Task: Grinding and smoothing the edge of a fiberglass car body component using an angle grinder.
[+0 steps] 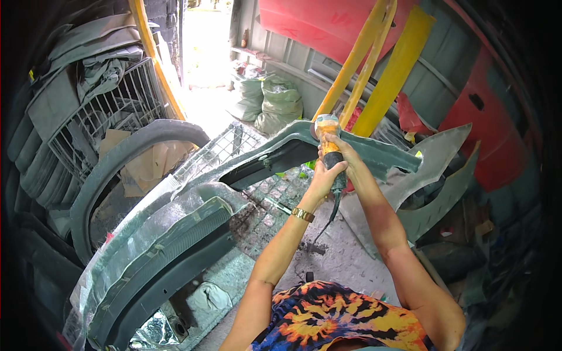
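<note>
Both my hands grip an orange-and-black angle grinder [332, 153] whose head touches or hovers just over the upper edge of a large grey-green moulded bumper [281, 139]; I cannot tell which. My left hand [323, 180], below a gold wristwatch, wraps the dark rear of the tool. Further up, my right hand [346, 153] closes around the orange body. A black cord [335, 213] hangs from the grinder's tail. The disc is mostly hidden. The moulded part curves toward the lower left, with a ribbed inner panel [170, 234].
Grey curved panels [433, 158] lean at the right, near a red panel [486, 128]. Yellow boards [392, 76] stand behind the grinder. Filled sacks [280, 105] sit by the bright doorway. A dark arch-shaped part [88, 193] and stacked panels crowd the left.
</note>
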`<move>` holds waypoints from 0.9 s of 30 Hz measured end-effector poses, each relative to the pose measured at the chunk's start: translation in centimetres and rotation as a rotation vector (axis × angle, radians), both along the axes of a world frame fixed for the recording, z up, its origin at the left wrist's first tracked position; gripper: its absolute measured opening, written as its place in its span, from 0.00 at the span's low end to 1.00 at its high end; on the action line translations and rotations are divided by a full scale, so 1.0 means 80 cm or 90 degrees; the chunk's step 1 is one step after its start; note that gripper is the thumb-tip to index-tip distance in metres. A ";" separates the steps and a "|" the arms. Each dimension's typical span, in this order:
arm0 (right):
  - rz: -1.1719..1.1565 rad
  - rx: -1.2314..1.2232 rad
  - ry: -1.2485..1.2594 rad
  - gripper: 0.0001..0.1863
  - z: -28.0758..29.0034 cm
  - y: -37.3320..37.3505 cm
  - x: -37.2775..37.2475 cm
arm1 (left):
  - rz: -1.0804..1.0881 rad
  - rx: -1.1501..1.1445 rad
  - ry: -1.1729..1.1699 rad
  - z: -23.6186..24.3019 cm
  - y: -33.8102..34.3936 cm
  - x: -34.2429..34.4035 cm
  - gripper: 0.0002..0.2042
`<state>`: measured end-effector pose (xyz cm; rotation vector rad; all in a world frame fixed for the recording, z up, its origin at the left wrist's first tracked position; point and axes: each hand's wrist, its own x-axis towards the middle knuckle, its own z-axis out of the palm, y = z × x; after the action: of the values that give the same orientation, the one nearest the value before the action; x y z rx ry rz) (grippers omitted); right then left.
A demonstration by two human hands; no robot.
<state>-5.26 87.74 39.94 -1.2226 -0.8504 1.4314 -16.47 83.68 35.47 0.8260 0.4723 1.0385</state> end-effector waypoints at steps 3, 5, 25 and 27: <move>0.005 0.008 -0.002 0.23 -0.011 0.008 0.001 | 0.013 -0.003 0.005 -0.004 0.001 -0.001 0.17; 0.009 0.001 -0.001 0.23 -0.012 0.011 0.005 | 0.032 -0.009 -0.002 -0.003 0.001 0.000 0.18; 0.038 -0.018 0.019 0.23 -0.022 0.036 -0.010 | 0.063 -0.037 0.050 -0.015 0.022 -0.010 0.24; 0.057 -0.013 0.027 0.22 -0.028 0.040 -0.030 | 0.076 -0.054 0.023 -0.019 0.024 -0.025 0.21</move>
<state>-7.63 90.96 37.73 -1.1776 -0.8731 1.5355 -18.46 85.58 33.96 0.7494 0.5984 1.1076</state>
